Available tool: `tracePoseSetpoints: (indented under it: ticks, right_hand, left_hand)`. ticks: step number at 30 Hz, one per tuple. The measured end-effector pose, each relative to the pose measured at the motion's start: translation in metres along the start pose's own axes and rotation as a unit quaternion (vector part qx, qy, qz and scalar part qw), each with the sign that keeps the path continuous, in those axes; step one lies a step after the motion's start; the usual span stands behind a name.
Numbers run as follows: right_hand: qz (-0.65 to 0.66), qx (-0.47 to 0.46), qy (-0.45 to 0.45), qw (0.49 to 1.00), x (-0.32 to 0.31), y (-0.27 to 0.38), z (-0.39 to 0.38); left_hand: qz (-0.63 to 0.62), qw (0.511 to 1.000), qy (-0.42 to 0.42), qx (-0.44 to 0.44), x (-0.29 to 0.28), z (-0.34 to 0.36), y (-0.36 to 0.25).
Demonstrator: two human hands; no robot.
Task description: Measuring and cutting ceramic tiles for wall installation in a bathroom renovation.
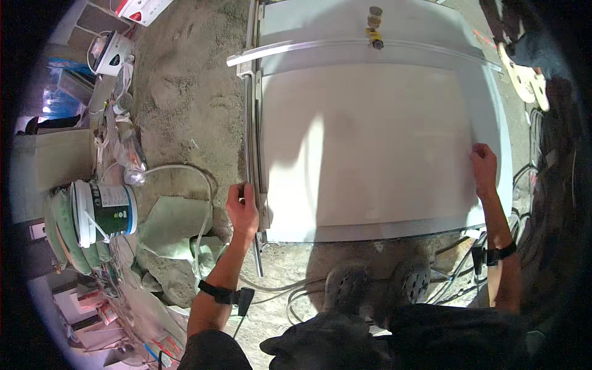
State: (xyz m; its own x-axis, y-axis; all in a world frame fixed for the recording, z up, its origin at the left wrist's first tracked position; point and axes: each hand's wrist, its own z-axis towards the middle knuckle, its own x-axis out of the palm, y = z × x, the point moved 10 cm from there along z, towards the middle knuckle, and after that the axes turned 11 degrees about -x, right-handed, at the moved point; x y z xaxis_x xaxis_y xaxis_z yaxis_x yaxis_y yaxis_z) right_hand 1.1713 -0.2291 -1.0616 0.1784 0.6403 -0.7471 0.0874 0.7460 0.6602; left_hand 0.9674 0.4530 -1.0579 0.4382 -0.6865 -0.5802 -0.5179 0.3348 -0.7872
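Note:
A large pale tile (382, 142) lies flat on a wider white board (497, 185), with a shadow across much of it. A long metal rail (248, 123) runs along the board's left side. My left hand (243, 211) is closed against this rail near its lower end; what its fingers hold, if anything, is hidden. On the far side, my right hand (485, 169) has its fingers curled at the tile's right edge, and I cannot see what is in them. A metal crossbar (308, 49) spans the board beyond the tile, with a small yellow-and-dark fitting (375, 38) on it.
To the left stand a white and dark green bucket (103, 213) and a white bucket (114, 54). A pale hose (206, 185) and a crumpled light sheet (176, 228) lie on the rough floor. Cables (535, 160) run along the right. Two shoes (348, 285) stand close to the board's near edge.

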Motion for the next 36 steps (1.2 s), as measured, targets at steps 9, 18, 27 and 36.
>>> tracePoseSetpoints:
  ticks: [9, 18, 27, 36]
  right_hand:
    - [0.132, 0.062, 0.060, 0.987, -0.007, -0.011, -0.005]
    - [0.065, 0.022, 0.065, 0.996, -0.005, -0.016, -0.003]
    - [0.114, 0.035, 0.058, 0.991, -0.004, -0.012, -0.005]
    - [0.084, 0.037, 0.062, 0.994, -0.004, -0.018, -0.005]
  left_hand:
    - [0.406, 0.852, 0.194, 0.268, 0.021, -0.068, -0.084]
    - [0.399, 0.861, 0.226, 0.220, 0.023, -0.059, -0.057]
    - [0.389, 0.857, 0.236, 0.244, 0.026, -0.060, -0.069]
    - [0.367, 0.868, 0.260, 0.213, 0.028, -0.057, -0.064]
